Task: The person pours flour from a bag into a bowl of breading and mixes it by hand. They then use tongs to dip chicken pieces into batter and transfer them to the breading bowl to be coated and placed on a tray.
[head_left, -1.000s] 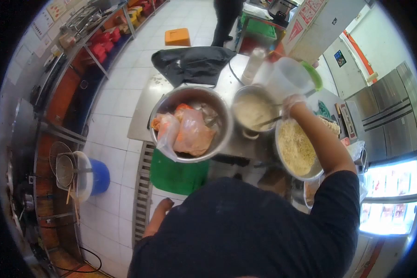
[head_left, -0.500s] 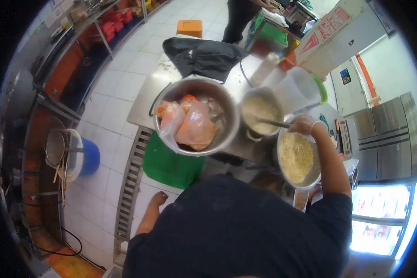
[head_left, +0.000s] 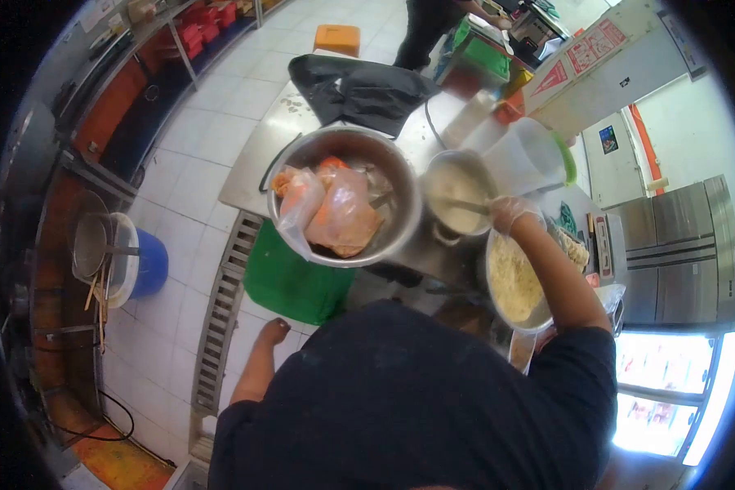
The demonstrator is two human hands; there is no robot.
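Observation:
My right hand [head_left: 510, 214], in a clear plastic glove, grips the handle of a long-handled metal utensil [head_left: 467, 206]. The utensil's far end is sunk in pale, creamy liquid, so its shape is hidden. A metal pot [head_left: 442, 238] holds this liquid. Just below my right forearm sits a metal bowl [head_left: 537, 328] of pale yellow, crumbly powder [head_left: 513, 282]. To the pot's left, a wide steel basin [head_left: 411, 220] contains raw-looking meat [head_left: 345, 216] and a clear plastic bag [head_left: 302, 208]. My left hand [head_left: 274, 331] hangs low at my side, fingers curled, with nothing visible in it.
A green container [head_left: 298, 282] stands below the basin, beside a floor grate [head_left: 220, 327]. Black plastic [head_left: 363, 90] lies behind the basin. Clear plastic tubs [head_left: 523, 155] stand beyond the pot. A blue bucket [head_left: 151, 265] is at left; another person [head_left: 420, 33] stands at the back.
My right hand has moved left and slightly up with the utensil, which now reaches further across the pot. My left hand still hangs at my side.

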